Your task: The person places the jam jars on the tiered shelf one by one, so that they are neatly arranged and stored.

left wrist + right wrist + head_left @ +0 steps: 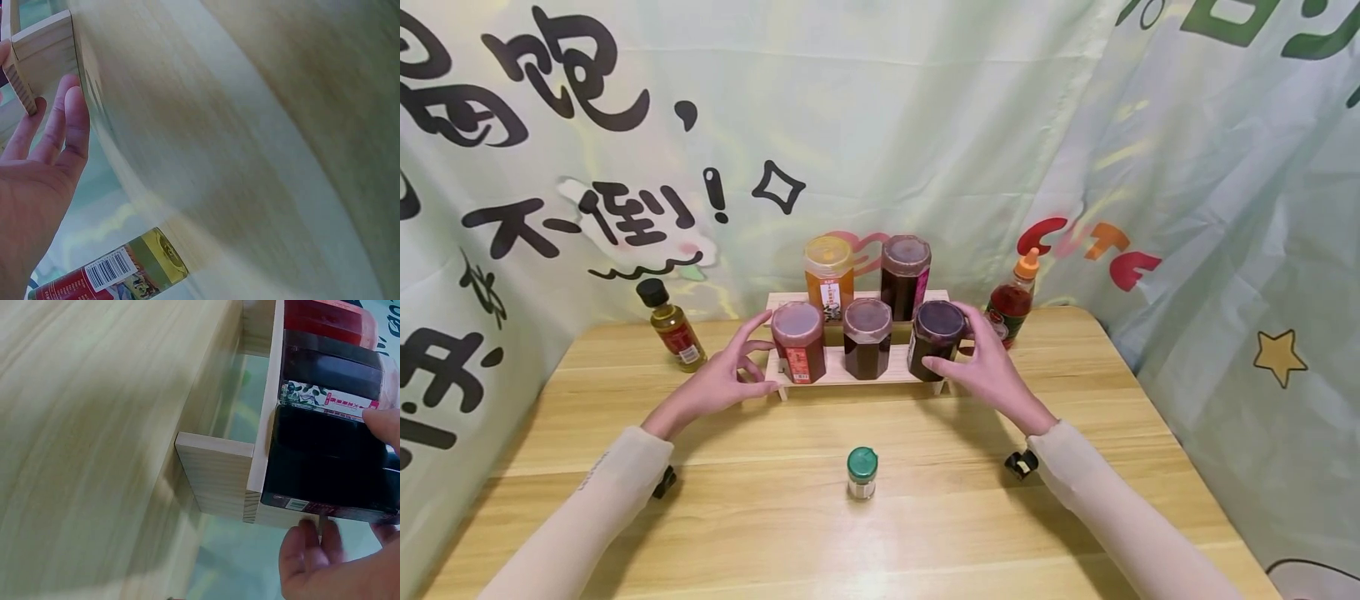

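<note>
A two-tier wooden rack bears several lidded jars. On its lower tier stand a red jar, a dark middle jar and a dark right-hand jar. My right hand grips that right-hand jar, thumb across its front and fingers on its far side; the jar rests on or just over the rack. At the other end, my left hand reaches beside the red jar. Its fairly straight fingers touch or nearly touch the wooden end of the rack.
An amber jar and a dark jar occupy the upper tier. Left of the rack is an oil bottle; to its right, a red sauce bottle. A green-capped shaker stands on the wooden table, before a printed curtain.
</note>
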`<state>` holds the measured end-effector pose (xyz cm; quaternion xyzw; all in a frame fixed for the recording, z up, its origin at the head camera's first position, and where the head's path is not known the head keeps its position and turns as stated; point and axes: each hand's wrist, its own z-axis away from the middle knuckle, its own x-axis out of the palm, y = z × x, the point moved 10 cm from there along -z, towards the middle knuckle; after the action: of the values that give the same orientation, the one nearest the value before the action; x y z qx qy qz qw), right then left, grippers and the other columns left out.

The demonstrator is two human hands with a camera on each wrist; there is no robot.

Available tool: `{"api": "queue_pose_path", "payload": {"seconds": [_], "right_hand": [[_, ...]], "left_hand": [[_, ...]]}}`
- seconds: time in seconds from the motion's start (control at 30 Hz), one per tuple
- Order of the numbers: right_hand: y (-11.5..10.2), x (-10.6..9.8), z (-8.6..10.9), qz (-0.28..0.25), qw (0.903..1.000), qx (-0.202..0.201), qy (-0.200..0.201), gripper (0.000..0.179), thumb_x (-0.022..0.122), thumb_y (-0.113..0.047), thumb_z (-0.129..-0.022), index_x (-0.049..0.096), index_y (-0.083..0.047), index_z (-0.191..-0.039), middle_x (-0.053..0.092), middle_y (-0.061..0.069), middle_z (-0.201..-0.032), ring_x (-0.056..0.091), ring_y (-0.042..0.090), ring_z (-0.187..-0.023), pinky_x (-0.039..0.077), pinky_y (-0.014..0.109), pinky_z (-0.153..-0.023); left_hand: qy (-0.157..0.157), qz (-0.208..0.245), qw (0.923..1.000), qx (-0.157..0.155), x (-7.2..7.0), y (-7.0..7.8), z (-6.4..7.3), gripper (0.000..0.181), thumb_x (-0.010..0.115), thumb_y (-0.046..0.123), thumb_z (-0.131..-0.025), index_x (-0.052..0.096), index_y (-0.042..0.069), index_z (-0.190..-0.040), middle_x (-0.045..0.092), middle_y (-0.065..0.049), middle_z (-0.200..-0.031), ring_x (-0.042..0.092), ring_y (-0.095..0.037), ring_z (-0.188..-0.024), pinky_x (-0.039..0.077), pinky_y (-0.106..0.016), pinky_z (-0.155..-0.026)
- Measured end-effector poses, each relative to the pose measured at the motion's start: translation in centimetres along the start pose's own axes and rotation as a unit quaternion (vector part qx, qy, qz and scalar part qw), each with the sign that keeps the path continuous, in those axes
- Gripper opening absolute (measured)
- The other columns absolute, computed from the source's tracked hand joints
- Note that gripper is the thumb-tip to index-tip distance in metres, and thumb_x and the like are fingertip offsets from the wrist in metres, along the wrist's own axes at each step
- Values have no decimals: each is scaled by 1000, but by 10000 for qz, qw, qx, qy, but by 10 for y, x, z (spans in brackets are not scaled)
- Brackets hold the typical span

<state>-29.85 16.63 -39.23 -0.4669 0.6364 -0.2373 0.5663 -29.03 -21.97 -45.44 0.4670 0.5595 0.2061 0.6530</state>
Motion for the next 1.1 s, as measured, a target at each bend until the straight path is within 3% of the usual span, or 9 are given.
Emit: {"api": "queue_pose_path", "payload": {"seconds": [0.2,0.63,0.8,0.97,1.1], "right_hand": [[3,-1,-3,54,10000,30,49,95,97,-21,-86,41,-14,-163,58,13,-146,58,32,-131,47,59,-109],[12,2,-6,21,9988,460,-156,101,96,-28,-89,34,-6,-165,55,19,-148,55,36,-135,47,57,-113],[13,1,0,-49,9985,481,-247,103,93,-21,-91,27,-6,-168,52,23,-152,52,40,-140,43,61,-115],[10,-8,13,25,9994,222,-283,86,84,-12,-97,33,-6,-165,50,23,-158,49,42,-146,41,63,-117],[5,-21,29,619,9973,-237,-308,66,79,-18,-102,48,-9,-160,50,17,-161,46,41,-149,38,65,-119]], "left_hand": [[-15,50,10000,-47,1,1,1,120,91,16,-92,9,50,-174,53,-26,-158,73,-30,-98,63,-45,-73],[38,73,10000,-29,1,1,2,121,91,17,-93,8,46,-175,51,-27,-160,72,-30,-100,63,-46,-74],[46,18,10000,60,3,2,4,116,87,19,-97,5,44,-176,47,-25,-164,70,-35,-111,61,-49,-84],[165,-352,9987,320,1,13,16,108,81,13,-101,7,31,-178,44,-30,-164,63,-49,-127,59,-59,-95],[388,-798,9949,486,-6,22,36,97,79,9,-102,17,17,-176,44,-32,-162,57,-55,-133,56,-66,-99]]}}
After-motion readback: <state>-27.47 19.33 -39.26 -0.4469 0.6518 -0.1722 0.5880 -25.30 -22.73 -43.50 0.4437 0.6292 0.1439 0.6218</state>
